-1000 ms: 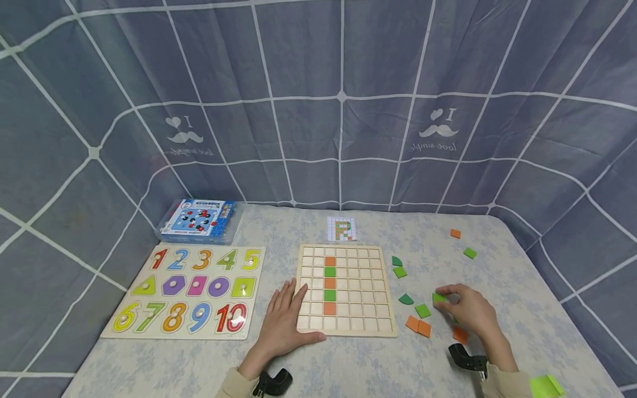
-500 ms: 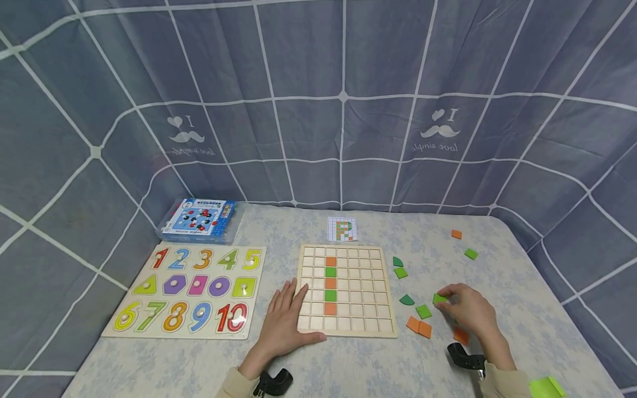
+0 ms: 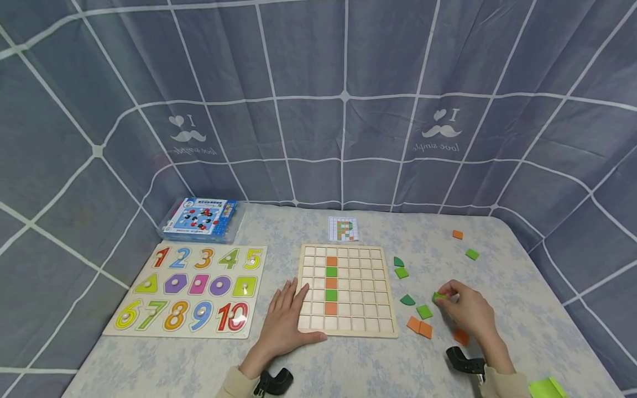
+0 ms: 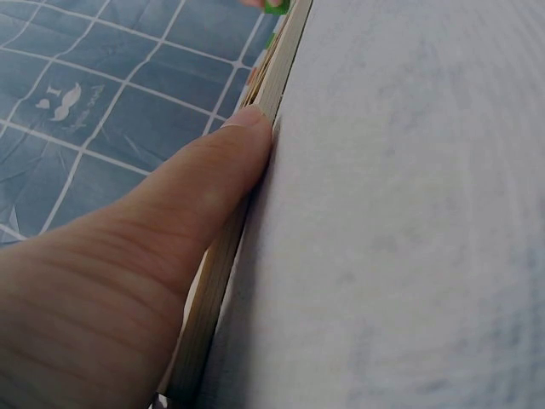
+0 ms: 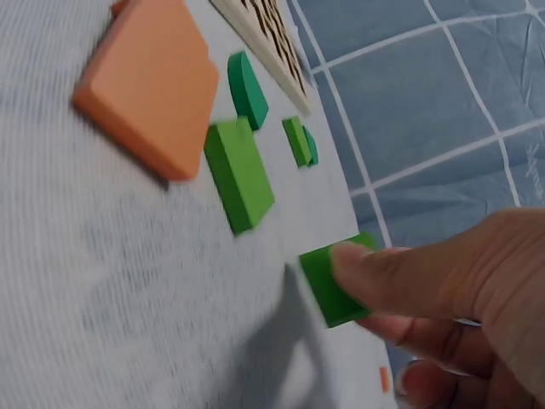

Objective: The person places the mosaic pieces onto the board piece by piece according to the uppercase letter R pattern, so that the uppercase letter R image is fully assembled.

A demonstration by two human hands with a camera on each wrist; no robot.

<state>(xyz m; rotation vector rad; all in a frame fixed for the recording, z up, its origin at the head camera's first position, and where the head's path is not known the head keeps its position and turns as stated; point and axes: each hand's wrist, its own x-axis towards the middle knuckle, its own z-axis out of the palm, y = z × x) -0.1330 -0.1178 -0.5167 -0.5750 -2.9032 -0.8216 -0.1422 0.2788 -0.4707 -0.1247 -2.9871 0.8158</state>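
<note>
My right hand (image 3: pixel 468 310) pinches a light green square tile (image 5: pixel 320 285) between thumb and fingers, right of the board; the right wrist view shows it tilted, with a shadow on the cloth. The left hand (image 3: pixel 285 318) rests at the near left corner of the wooden grid board (image 3: pixel 348 329), fingers straight, thumb (image 4: pixel 217 158) along its front edge. One column of the board bears orange and green squares in turn, such as a green square (image 3: pixel 330 295). Nearest the right hand lie a green tile (image 3: pixel 424 312), two orange tiles (image 3: pixel 419 327) and another orange tile (image 3: pixel 461 336), partly covered.
Behind the board lies a pattern card (image 3: pixel 343 229). Dark green quarter-round pieces (image 3: pixel 407 299) and loose squares are scattered to the right. On the left lie a number puzzle (image 3: pixel 186 293) and a boxed set (image 3: pixel 201 221). A bright green object (image 3: pixel 546 388) sits at the near right.
The right hand stays nearly in place with the green tile, which has tilted a little in its fingers. The left hand has not moved on the board.
</note>
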